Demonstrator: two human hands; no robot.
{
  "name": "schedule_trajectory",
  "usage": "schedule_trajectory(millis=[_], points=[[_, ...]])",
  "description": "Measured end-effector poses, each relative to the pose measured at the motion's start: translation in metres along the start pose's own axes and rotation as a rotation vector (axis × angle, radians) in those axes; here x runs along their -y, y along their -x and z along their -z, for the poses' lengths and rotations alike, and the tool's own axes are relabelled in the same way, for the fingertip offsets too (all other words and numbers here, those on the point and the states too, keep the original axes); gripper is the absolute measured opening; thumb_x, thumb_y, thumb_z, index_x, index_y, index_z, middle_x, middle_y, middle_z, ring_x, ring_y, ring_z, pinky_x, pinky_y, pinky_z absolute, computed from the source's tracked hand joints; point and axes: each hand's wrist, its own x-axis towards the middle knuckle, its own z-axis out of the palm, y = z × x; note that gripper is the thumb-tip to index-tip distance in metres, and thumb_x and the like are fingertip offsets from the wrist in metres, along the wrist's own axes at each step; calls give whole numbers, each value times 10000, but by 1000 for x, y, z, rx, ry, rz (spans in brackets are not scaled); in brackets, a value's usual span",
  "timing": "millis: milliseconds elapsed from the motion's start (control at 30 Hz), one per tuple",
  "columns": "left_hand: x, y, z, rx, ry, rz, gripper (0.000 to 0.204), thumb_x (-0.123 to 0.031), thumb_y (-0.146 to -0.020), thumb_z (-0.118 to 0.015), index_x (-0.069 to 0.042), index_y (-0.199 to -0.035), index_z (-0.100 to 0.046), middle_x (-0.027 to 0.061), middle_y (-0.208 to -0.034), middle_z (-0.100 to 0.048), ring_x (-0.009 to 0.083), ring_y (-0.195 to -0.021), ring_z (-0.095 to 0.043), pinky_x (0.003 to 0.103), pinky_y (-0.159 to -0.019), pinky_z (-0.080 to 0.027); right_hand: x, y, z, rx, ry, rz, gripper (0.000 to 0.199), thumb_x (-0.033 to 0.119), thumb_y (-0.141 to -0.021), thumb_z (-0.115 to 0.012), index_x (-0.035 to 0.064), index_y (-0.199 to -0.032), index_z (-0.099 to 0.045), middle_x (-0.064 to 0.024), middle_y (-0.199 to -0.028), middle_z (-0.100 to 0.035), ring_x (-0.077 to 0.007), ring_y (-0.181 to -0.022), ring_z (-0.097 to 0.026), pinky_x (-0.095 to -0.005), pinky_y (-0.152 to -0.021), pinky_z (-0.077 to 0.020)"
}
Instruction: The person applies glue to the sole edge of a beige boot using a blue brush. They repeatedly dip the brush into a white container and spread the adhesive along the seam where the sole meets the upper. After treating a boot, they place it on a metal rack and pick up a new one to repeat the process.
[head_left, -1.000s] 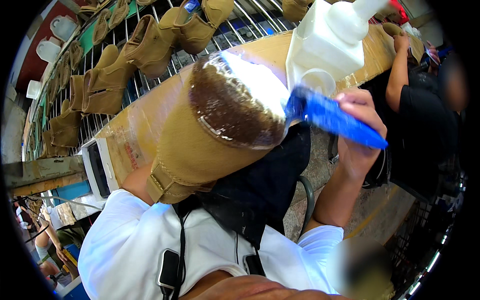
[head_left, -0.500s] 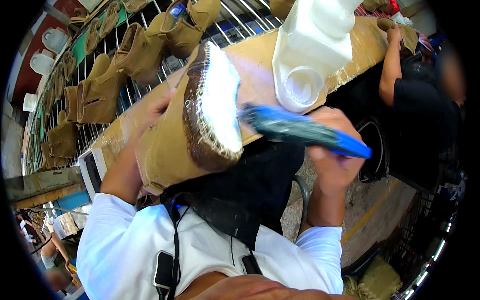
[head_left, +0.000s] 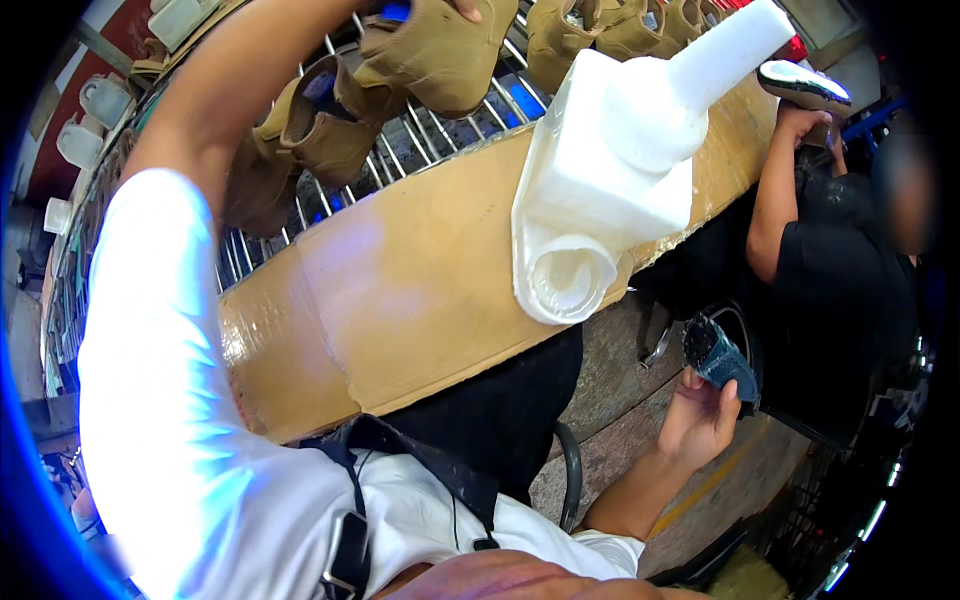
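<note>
My left arm stretches up and over to the rack at the top. Fingertips of my left hand (head_left: 464, 9) are closed on a tan boot (head_left: 440, 58); the rest of that hand is cut off by the upper edge. Low on the right, my right hand (head_left: 697, 420) grips a brush (head_left: 728, 366) by its blue handle, dark bristles pointing up and left. Between the hands, a white plastic dispenser (head_left: 625, 185) stands on the cardboard-covered bench (head_left: 420, 290). Whitish liquid shows in its round cup (head_left: 572, 280).
More tan boots (head_left: 325, 140) stand on the metal wire rack (head_left: 410, 145) behind the bench. White jugs (head_left: 80, 140) are at the far left. At the right sits another person (head_left: 830, 270) in black, holding a shoe with a white sole (head_left: 805, 82). Dark-clothed legs are under the bench edge.
My left hand has gone from the bench, where it held a boot with a wet white sole, up to the rack. My right hand has drawn the brush away, down and right.
</note>
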Motion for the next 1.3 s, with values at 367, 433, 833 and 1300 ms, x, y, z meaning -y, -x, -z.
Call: schedule_trajectory(millis=[367, 433, 833, 1300], points=[[-54, -106, -37, -320, -319, -102, 595, -397, -715, -675, 29, -1115, -563, 221, -1071, -584, 330, -997, -562, 416, -850, -450, -6, -21, -6, 44, 65, -45, 224, 128, -862, -520, 13, -1050, -558, -121, -1087, -571, -230, -1002, -552, -351, -853, -447], [-54, -80, -27, -380, -297, -183, 592, -399, -714, -672, 34, -1103, -567, 235, -1067, -582, 346, -999, -561, 421, -853, -449, -10, -24, -10, 179, 27, -75, 229, 136, -860, -525, 21, -1055, -561, -117, -1087, -571, -220, -999, -550, -348, -823, -455], [130, 128, -94, -776, -161, -162, 643, -295, -688, -676, -68, -1233, -423, 226, -950, -626, 394, -937, -593, 422, -829, -459, -24, -6, -23, 113, -7, -166, 244, 168, -845, -550, 9, -1030, -559, -116, -993, -596, -200, -835, -563, -323, -708, -446], [102, 23, -60, -295, 82, -17, 577, -493, -750, -638, -18, -1064, -543, 154, -867, -628, 233, -759, -631, 349, -633, -516, -30, 3, -38, 41, 20, -201, 217, 150, -870, -536, 1, -1027, -559, -108, -970, -615, -205, -808, -575, -318, -720, -445]])
